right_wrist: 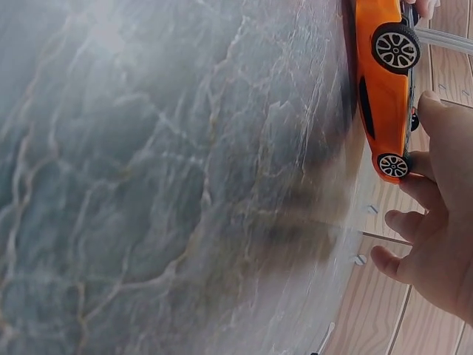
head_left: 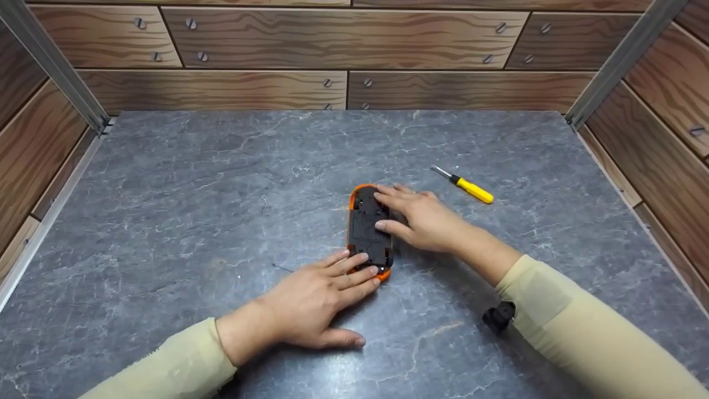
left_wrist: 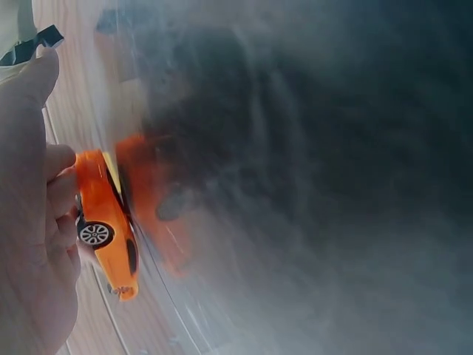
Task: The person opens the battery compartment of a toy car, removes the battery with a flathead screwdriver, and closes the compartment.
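Observation:
An orange toy car [head_left: 368,224] lies upside down on the table, its black underside facing up. My left hand [head_left: 316,299] rests its outstretched fingers on the car's near end, with the thumb spread away over the tabletop. From the right side, my right hand [head_left: 429,221] touches the underside with its thumb and a fingertip; the other fingers lie beyond the car's edge. In the right wrist view the car's orange flank [right_wrist: 384,89] and silver-spoked wheels show beside the right hand [right_wrist: 443,200]. The left wrist view shows the car [left_wrist: 107,222] past the left hand [left_wrist: 37,222].
A screwdriver with a yellow handle [head_left: 473,190] lies on the grey marbled tabletop [head_left: 221,166], right of and beyond the car. A thin dark object [head_left: 281,267] sits by the left hand, too small to identify. Wood-patterned walls [head_left: 343,39] enclose the table.

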Action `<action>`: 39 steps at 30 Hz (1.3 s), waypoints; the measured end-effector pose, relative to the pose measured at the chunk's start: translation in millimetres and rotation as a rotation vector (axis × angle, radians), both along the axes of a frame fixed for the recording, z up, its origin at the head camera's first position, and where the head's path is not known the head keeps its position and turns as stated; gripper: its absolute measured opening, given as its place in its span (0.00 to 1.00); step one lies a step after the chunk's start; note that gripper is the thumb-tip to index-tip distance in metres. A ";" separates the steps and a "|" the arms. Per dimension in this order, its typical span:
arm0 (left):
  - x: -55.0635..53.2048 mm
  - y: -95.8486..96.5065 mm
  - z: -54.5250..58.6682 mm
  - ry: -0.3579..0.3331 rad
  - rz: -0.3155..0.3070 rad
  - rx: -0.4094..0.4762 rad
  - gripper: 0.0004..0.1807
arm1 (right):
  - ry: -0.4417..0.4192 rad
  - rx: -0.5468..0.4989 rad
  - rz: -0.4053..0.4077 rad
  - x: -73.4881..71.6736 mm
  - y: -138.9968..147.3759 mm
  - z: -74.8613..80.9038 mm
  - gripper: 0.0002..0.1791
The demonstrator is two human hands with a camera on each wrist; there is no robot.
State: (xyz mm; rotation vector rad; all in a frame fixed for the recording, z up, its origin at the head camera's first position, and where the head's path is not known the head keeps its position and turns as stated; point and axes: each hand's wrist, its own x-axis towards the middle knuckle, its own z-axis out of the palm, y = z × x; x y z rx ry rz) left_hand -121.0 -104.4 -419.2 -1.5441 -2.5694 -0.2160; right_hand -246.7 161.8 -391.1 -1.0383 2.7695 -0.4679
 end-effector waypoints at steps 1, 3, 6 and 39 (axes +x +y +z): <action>0.0 0.8 -0.3 0.006 -0.001 0.001 0.49 | 0.001 -0.003 0.003 0.0 -0.3 0.1 0.37; 0.1 2.1 -1.1 0.017 -0.002 -0.001 0.48 | 0.003 -0.010 0.009 -0.3 -0.9 0.1 0.37; 0.1 3.8 -2.1 0.019 -0.003 -0.003 0.48 | -0.002 -0.011 0.007 -0.5 -1.9 0.2 0.37; -27.6 -1.0 4.1 -0.384 0.384 0.442 0.56 | -0.145 -0.421 -0.150 8.9 16.0 -8.0 0.31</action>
